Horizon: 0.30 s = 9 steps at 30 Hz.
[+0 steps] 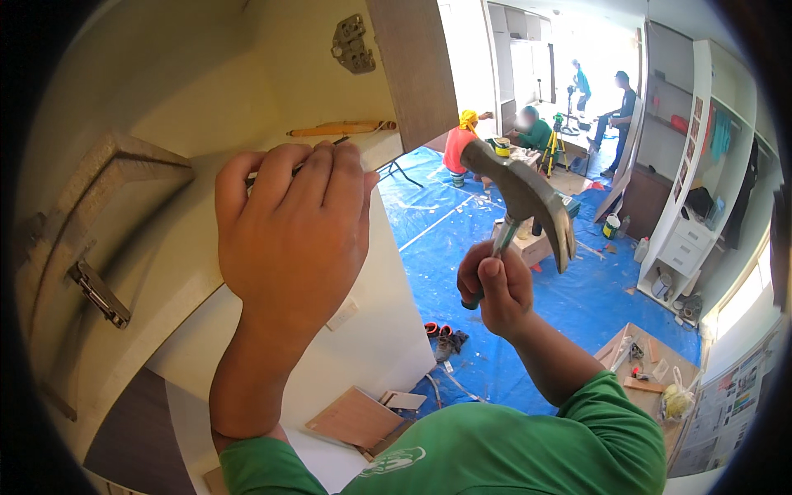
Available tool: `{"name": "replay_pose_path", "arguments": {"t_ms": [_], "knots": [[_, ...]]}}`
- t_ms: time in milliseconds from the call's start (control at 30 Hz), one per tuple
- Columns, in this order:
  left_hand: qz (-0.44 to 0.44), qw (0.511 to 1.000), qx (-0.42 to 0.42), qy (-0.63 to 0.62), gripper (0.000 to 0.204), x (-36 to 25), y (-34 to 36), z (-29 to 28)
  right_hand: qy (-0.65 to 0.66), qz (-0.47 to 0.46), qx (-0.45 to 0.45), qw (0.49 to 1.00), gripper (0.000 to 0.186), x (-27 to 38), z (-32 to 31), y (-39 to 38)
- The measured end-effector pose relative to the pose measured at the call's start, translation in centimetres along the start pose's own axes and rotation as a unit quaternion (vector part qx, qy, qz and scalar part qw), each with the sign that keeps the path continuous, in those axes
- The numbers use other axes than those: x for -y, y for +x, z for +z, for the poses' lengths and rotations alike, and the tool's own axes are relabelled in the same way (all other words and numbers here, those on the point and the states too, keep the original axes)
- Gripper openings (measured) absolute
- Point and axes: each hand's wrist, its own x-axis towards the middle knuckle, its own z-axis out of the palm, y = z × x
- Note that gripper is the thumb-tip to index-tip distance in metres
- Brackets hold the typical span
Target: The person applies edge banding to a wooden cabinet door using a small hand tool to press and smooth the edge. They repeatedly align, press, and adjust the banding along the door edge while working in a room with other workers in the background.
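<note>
In my right hand (503,285) is a claw hammer (520,186), gripped around its handle and raised, its metal head upward and its claw to the right. Closed fingers bend over the pale cabinet edge on my left hand (297,214). A thin dark bit shows by the fingertips, but what they hold is hidden. Just beyond them, a slim orange-yellow tool (342,129) lies on the cabinet's shelf. A metal hinge plate (353,44) sits on the inner wall, and a hinge arm (99,293) is on the open door at left.
Blue sheeting (487,363) covers the floor. Shoes (445,338) and wooden boards (359,417) lie below. At lower right stands a board-topped surface (656,351) with small items. Several people work at the back near a yellow tripod (555,140); open shelving (689,239) lines the right.
</note>
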Motion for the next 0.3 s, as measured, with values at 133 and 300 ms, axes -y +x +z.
{"name": "replay_pose_path", "arguments": {"t_ms": [133, 300], "knots": [[0.011, 1.0, 0.002, 0.011, 0.023, 0.1, 0.1, -0.1, 0.006, 0.068, -0.014, 0.998, 0.044, -1.2, -2.4, -2.6], [-0.001, 1.0, 0.014, 0.01, 0.025, -0.2, 0.1, -0.1, -0.041, 0.228, 0.008, 0.973, 0.05, -5.6, -7.0, -7.8]]}}
